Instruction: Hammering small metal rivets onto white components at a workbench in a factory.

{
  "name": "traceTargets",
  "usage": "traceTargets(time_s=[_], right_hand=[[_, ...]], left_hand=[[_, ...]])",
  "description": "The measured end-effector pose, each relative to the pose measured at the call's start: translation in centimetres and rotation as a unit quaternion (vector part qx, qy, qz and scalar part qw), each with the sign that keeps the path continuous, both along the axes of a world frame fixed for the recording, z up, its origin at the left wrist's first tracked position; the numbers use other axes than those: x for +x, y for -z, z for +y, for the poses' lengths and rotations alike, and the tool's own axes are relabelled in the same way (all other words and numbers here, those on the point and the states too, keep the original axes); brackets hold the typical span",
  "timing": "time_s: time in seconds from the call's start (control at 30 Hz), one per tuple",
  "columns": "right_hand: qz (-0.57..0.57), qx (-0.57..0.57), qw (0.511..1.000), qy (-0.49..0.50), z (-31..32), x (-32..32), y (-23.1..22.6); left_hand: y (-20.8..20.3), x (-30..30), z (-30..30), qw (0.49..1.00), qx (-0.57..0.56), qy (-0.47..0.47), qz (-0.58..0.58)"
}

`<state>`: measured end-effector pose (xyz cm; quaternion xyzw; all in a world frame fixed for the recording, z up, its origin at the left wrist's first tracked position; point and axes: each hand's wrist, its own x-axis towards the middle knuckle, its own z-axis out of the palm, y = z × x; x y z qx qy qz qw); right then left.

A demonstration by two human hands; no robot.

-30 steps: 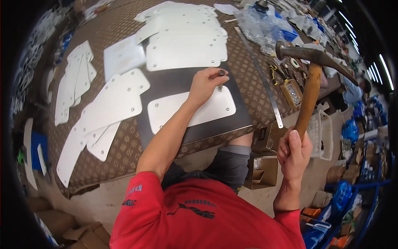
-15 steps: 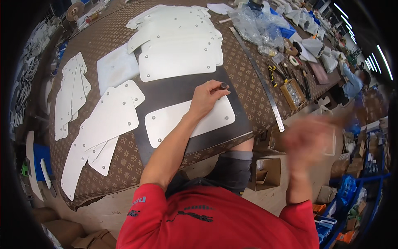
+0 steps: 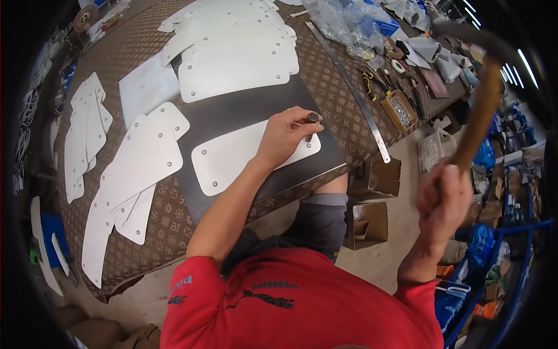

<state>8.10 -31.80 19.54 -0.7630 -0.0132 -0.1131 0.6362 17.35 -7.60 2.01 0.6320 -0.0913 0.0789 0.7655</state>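
In my left hand (image 3: 280, 137) a short dark metal punch (image 3: 313, 118) stands almost upright, held between the fingers over the right end of a white panel (image 3: 232, 160). This panel has rounded corners and metal studs near its corners. It lies on a dark board (image 3: 244, 107), partly hidden by my left hand and forearm. Out to the right of the table, my right hand (image 3: 445, 200) is closed around the wooden handle of a hammer (image 3: 479, 119). The hammer is raised, and its dark head is blurred near the top right.
Studded white panels (image 3: 232, 67) are piled behind the board, with more panels (image 3: 136, 157) to the left. A steel ruler (image 3: 351, 87) lies right of the board, near a box of small metal parts (image 3: 399, 110) and pliers (image 3: 369, 86). Cardboard boxes (image 3: 367, 224) stand below the table's edge.
My right hand has swung up with the hammer, which now shows clearly at the right. The left hand keeps the punch at the panel's right end. The whole view has shifted slightly.
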Motion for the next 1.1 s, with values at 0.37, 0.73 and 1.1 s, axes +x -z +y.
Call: traceTargets(time_s=[0.37,0.73,1.1], right_hand=[[-0.267,0.171,0.945,-0.083,-2.3,-1.2,-3.3],[0.202,0.005,0.978,-0.051,-3.0,-1.0,9.3],[0.150,0.087,0.984,-0.043,0.9,11.1,16.9]], left_hand=[[2.0,0.3,-2.1,0.998,0.057,0.023,0.005],[1.8,-0.4,-0.5,0.997,0.064,-0.044,-0.006],[-1.7,-6.9,10.9,0.793,0.584,-0.127,0.121]])
